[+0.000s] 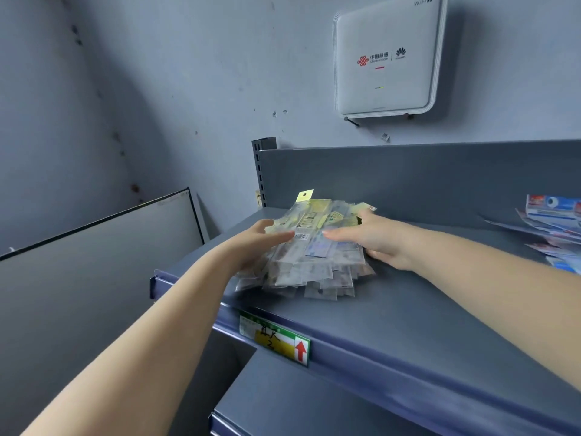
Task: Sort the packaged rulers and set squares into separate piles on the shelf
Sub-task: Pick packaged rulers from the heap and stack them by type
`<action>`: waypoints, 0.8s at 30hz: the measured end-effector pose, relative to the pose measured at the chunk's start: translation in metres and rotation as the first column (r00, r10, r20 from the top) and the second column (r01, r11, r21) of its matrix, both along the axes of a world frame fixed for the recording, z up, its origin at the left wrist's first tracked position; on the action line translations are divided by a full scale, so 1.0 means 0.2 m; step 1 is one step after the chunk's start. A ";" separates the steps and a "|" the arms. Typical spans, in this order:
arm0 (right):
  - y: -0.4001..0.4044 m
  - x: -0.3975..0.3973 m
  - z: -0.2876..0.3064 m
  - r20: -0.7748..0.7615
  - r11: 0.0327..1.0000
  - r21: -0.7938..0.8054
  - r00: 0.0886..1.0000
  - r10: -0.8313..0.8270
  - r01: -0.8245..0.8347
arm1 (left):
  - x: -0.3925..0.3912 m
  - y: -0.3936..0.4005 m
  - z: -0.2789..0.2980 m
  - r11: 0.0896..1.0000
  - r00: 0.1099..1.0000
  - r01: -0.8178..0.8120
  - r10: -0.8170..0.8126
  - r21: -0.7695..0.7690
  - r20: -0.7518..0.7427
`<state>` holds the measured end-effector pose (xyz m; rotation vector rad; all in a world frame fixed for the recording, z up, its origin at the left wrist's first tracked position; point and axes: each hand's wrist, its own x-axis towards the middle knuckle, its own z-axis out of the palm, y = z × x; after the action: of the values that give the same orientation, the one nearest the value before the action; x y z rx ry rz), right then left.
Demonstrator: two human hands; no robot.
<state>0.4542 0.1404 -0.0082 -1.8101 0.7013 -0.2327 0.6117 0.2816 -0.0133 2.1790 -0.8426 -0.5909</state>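
A loose heap of clear-packaged rulers and set squares [317, 253] lies on the grey metal shelf [393, 313], near its left end. My left hand [257, 243] presses against the heap's left side, thumb on top and fingers under the packs. My right hand [374, 237] clasps the right side, fingers spread over the top packs. Both hands grip the heap from opposite sides. A yellow hang tab [305, 195] sticks up at the back of the heap.
A second pile of blue and white packets [553, 228] lies at the shelf's right end. A green and yellow price label [276, 338] sits on the shelf's front rail. A white router [386, 58] hangs on the wall above. A lower shelf [283, 404] shows below.
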 end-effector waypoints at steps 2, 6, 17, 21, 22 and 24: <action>0.02 0.04 -0.06 0.019 1.000 -0.010 1.000 -0.004 0.004 | 0.00 -0.02 -0.01 0.999 0.999 0.043 -0.043 -0.008 0.018; 0.07 0.12 -0.10 0.071 0.999 -0.004 0.996 -0.047 0.047 | 0.05 -0.04 -0.02 0.997 0.992 0.075 -0.076 0.013 0.102; 0.22 0.46 -0.10 0.121 0.988 0.007 0.980 -0.156 0.157 | 0.42 -0.02 -0.02 0.990 0.989 0.128 -0.124 -0.052 0.076; 0.26 0.56 -0.07 0.071 0.983 0.000 0.981 -0.183 0.183 | 0.52 0.00 -0.02 0.986 0.987 0.147 -0.141 -0.078 0.076; 0.27 0.58 -0.07 0.064 0.980 0.004 0.978 -0.197 0.197 | 0.54 0.00 -0.03 0.984 0.985 0.158 -0.151 -0.087 0.086; 0.28 0.60 -0.07 0.069 0.975 0.030 0.973 -0.222 0.221 | 0.57 0.01 -0.04 0.977 0.980 0.177 -0.166 -0.116 0.106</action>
<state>0.5752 0.1959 -0.0214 -1.6934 0.8522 -0.4343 0.7253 0.2839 -0.0205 2.0475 -1.0984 -0.5058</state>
